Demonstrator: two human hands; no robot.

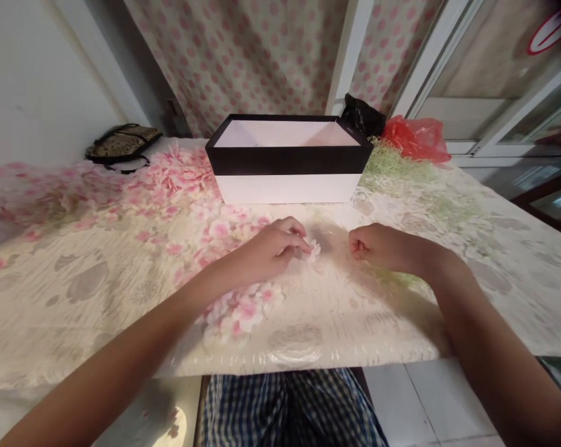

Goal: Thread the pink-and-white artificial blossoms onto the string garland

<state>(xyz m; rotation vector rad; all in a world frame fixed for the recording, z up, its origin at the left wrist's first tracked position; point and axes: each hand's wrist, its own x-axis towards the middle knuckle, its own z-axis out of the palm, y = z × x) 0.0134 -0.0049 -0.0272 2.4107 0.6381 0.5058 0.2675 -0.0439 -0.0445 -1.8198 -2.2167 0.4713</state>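
Between the thumb and fingers of my left hand (282,243) is a small pale artificial flower (314,250), held just above the table. My right hand (372,244) is a short way to the right with its fingers curled together. What it holds, if anything, is hidden. Loose pink and white artificial flowers (246,310) lie around and below my left hand, and more of them (182,171) are heaped at the left. Beyond both hands stands an open box (289,188), white with a black band round its top. I cannot see its floor.
Green shredded filler (396,166) spreads over the table's right side. Behind it lie a red plastic bag (417,138) and a black plastic bag (361,116). A patterned pouch (122,143) with dark straps sits at the back left. The patterned tablecloth (294,344) reaches the near edge.
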